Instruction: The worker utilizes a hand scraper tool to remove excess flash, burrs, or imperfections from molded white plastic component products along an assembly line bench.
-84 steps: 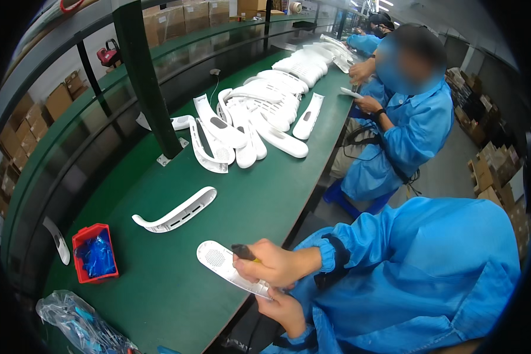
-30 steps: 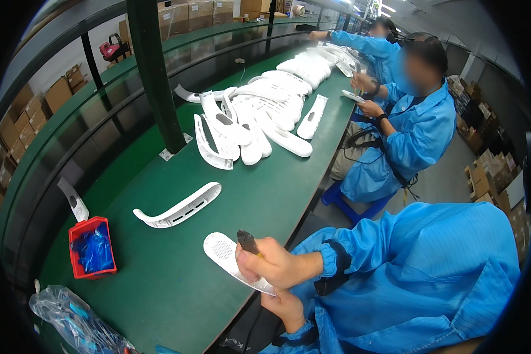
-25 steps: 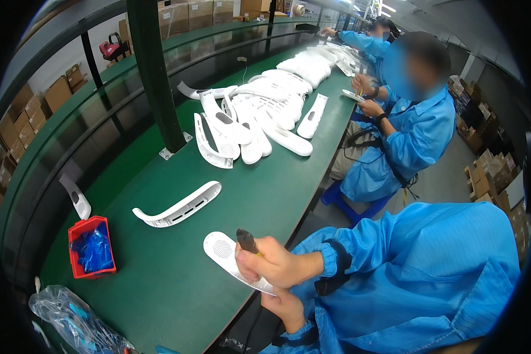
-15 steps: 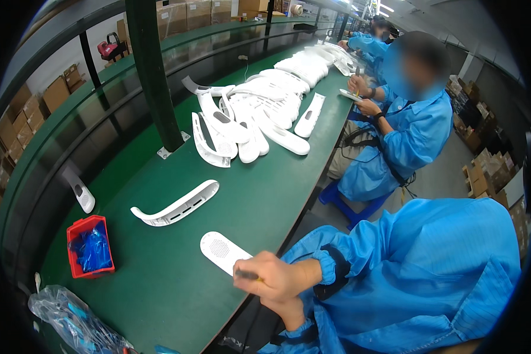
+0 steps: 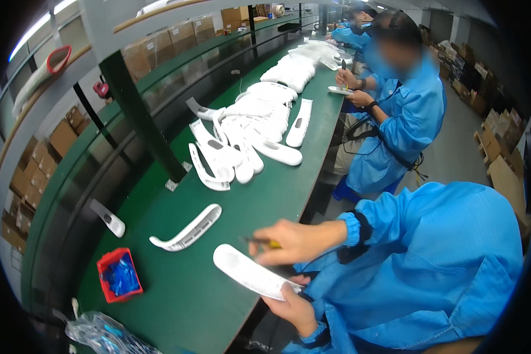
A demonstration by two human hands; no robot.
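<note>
My left hand (image 5: pixel 294 308) grips the narrow near end of a long white plastic casing (image 5: pixel 248 271). The casing is tilted above the table's near edge, its rounded end with a patch of small holes pointing away from me. Just above it, my right hand (image 5: pixel 292 241) is closed around a slim tool (image 5: pixel 272 243) with a dark end and a yellow part. Motion blurs that hand, and the kind of tool cannot be made out. The tool is apart from the casing. Beyond lies a curved white casing (image 5: pixel 189 229) with slots, on the green table (image 5: pixel 177 289).
A red bin (image 5: pixel 104 283) of blue pieces and a clear plastic bag (image 5: pixel 109 333) lie at left. A lone casing (image 5: pixel 109 219) rests near the far rail. Many white casings (image 5: pixel 242 130) are piled beside a green post (image 5: pixel 141 118). A co-worker (image 5: pixel 395 112) sits further along.
My right hand has lifted up and away from the casing with the tool. My left hand and more of the casing now show. The whole view has shifted.
</note>
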